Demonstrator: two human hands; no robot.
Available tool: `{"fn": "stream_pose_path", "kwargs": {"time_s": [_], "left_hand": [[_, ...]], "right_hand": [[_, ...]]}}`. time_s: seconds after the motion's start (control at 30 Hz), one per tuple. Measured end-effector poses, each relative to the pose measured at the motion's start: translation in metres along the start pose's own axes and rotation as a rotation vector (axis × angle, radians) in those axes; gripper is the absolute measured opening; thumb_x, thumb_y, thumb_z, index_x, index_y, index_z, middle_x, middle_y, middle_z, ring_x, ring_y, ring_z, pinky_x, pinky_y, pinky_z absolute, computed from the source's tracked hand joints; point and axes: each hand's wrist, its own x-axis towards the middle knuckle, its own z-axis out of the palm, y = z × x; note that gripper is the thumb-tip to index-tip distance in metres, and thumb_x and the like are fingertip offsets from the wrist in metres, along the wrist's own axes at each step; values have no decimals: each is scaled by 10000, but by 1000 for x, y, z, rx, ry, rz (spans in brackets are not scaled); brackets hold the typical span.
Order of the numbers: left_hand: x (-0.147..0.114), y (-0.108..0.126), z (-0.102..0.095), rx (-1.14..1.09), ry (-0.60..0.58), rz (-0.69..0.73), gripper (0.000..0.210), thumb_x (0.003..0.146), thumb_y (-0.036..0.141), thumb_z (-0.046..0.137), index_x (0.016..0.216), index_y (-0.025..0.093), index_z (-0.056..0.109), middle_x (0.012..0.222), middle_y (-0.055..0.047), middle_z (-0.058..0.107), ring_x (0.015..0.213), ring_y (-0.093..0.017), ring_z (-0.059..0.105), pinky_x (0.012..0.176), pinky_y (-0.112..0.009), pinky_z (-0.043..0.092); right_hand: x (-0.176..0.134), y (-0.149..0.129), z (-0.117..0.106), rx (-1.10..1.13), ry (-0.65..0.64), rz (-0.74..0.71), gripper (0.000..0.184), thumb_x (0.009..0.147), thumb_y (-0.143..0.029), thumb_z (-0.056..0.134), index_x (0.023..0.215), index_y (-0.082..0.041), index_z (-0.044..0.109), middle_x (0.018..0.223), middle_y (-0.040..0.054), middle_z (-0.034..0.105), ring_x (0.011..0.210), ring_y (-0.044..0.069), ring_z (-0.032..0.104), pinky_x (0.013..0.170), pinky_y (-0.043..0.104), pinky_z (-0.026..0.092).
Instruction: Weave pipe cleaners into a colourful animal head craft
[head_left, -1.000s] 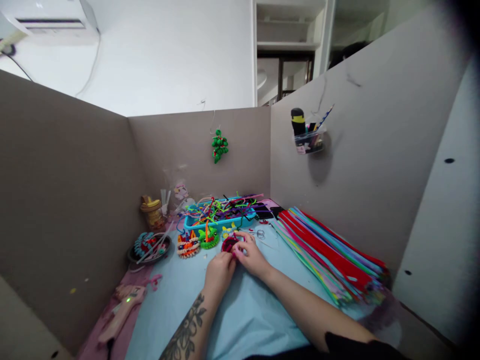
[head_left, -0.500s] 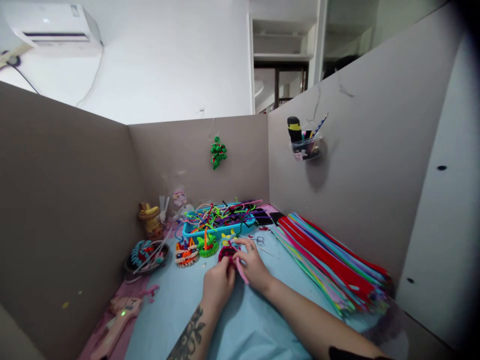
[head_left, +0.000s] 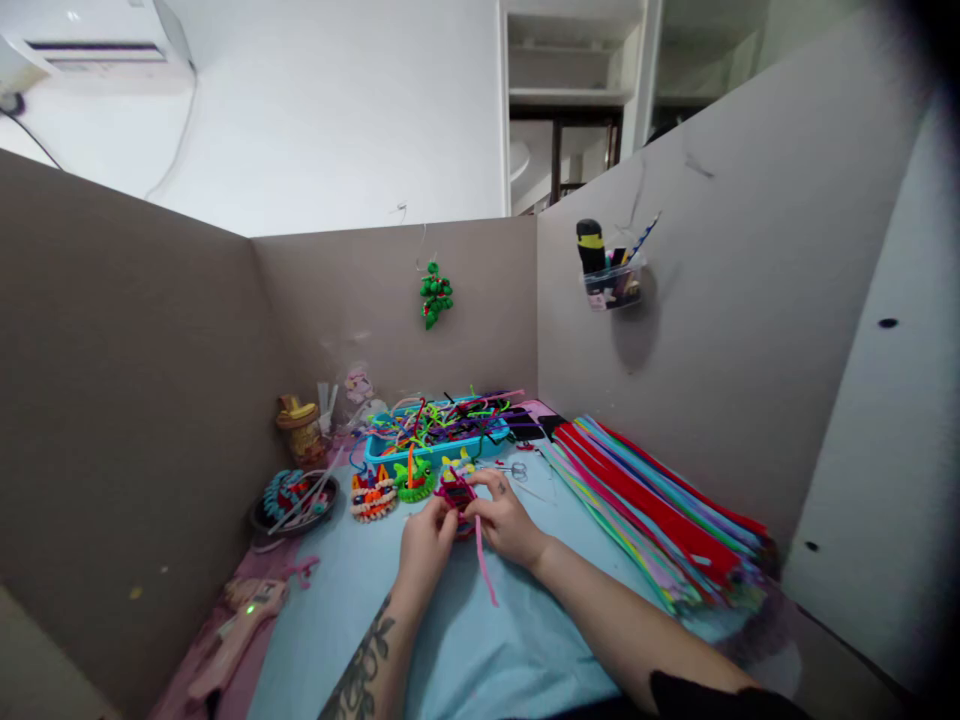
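Left hand: one, tattooed forearm, fingers pinching the near left edge of the magenta pipe-cleaner piece.
Right hand: one, thumb and fingers closed on that piece's right side.
Magenta piece: between both hands, above the blue cloth; pink strand trailing below.
Behind it: blue tray of loose pipe cleaners.
Left of it: green figure, orange-and-cream figure.
Right side: bundled pipe cleaners, multicoloured.

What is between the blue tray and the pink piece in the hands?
The yellow piece shows between the blue tray and the held pink piece, in the head view.
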Motion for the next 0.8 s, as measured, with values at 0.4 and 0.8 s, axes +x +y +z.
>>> {"fn": "stream_pose_path", "kwargs": {"time_s": [0.4,0.8], "left_hand": [[0,6,-5,168,-38,100,196,841,275,438,798,188,608,783,-31,641,717,-152,564,623,-229,379],[-1,3,-1,232,2,53,160,837,218,411,731,185,526,726,-21,582,671,-147,517,590,-229,332]], "right_hand": [[0,-3,4,36,50,139,182,722,-49,563,796,-201,631,1049,76,474,1028,233,451,899,419,408],[-2,-12,9,87,59,157,159,741,-100,552,771,-205,668,911,53,515,904,199,477,811,365,427]]}}
